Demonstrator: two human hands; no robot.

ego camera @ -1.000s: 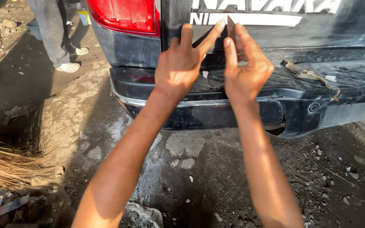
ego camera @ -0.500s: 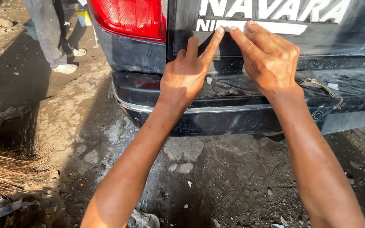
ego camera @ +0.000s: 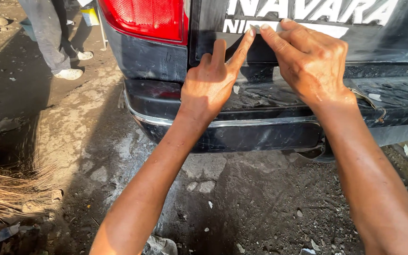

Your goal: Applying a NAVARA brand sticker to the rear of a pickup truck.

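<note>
My left hand [ego camera: 213,85] and my right hand [ego camera: 308,59] are both raised against the dark tailgate [ego camera: 393,45] of a pickup. The fingertips of both hands meet on a white sticker strip [ego camera: 327,30] just under large white lettering. My left index finger points up at the strip's left end, with the other fingers loosely bent. My right hand's fingers press flat on the strip from the right. Neither hand grips anything. A red tail light [ego camera: 147,19] sits to the left of my hands, and the black rear bumper [ego camera: 260,127] runs below them.
A person in grey trousers and white shoes [ego camera: 53,42] stands at the upper left near a yellow container [ego camera: 89,15]. A straw broom [ego camera: 5,189] lies at the left. The dirt ground [ego camera: 242,203] is littered with stones and scraps.
Both hands have moved up the tailgate from the bumper level to the white strip. My right hand has turned so its fingers lie flat, and the view has shifted closer.
</note>
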